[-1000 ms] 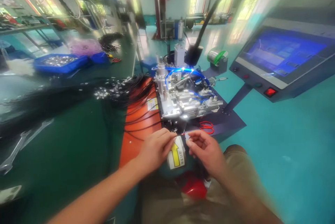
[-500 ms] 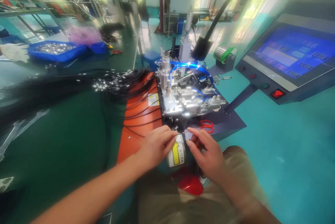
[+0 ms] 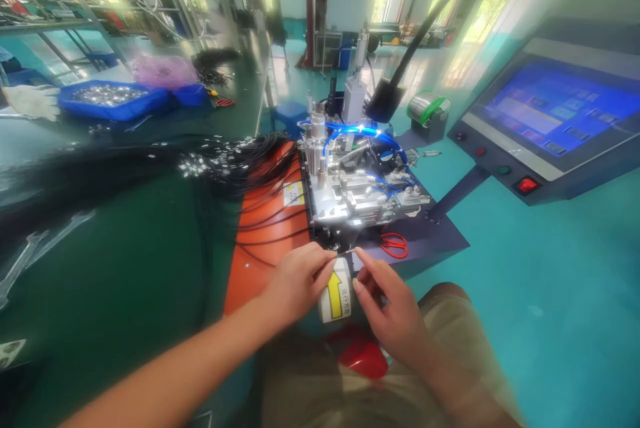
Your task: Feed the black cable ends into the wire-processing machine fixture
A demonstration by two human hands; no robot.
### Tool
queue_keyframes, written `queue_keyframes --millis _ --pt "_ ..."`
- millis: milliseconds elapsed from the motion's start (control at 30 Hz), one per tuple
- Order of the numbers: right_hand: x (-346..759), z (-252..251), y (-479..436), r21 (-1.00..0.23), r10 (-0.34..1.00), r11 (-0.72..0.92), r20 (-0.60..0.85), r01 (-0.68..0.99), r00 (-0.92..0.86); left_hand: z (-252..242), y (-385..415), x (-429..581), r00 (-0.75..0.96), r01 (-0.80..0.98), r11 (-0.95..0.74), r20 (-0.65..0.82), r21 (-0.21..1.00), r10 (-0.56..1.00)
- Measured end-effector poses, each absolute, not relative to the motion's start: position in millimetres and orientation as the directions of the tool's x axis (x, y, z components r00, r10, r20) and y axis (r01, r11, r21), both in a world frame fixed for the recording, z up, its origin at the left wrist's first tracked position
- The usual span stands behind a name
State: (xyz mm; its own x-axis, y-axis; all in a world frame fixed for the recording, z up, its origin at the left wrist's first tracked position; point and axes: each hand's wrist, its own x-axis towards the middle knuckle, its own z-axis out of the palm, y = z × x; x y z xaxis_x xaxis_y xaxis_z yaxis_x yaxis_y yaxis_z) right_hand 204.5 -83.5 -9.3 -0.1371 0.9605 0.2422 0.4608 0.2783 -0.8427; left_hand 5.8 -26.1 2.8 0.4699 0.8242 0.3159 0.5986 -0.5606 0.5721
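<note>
Far left, I see two wrenches (image 3: 21, 263) on the green tabletop (image 3: 130, 255); behind them, a white glove (image 3: 33, 101) beside a blue tray (image 3: 103, 112) of small metal pieces. A mass of black cables (image 3: 145, 165) runs to the orange panel (image 3: 253, 278). My left hand (image 3: 297, 281), fingers pressed together, pinches a thin wire (image 3: 344, 254) in front of the silvery machine (image 3: 357, 198). My right hand (image 3: 390, 305): thumb and index spread, index tip at the wire's free end; contact, I can't tell. Red-handled scissors (image 3: 395, 246) just beyond. Far right, lit screen (image 3: 560, 108).
</note>
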Motion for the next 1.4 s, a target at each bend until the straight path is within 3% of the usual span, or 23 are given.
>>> queue_keyframes --millis 300,1067,1400 --pt "198 -18 -86 -0.935 0.989 0.146 0.133 0.324 -0.061 2 -26 5 0.472 0.575 -0.562 0.320 0.595 0.821" --pt "200 -21 -89 -0.808 0.955 0.296 0.248 0.510 -0.161 4 -27 4 0.468 0.602 -0.526 0.269 0.601 0.842" --pt "196 -20 -88 -0.843 0.967 0.255 0.221 0.474 -0.126 3 -26 5 0.436 0.589 -0.505 0.279 0.631 0.856"
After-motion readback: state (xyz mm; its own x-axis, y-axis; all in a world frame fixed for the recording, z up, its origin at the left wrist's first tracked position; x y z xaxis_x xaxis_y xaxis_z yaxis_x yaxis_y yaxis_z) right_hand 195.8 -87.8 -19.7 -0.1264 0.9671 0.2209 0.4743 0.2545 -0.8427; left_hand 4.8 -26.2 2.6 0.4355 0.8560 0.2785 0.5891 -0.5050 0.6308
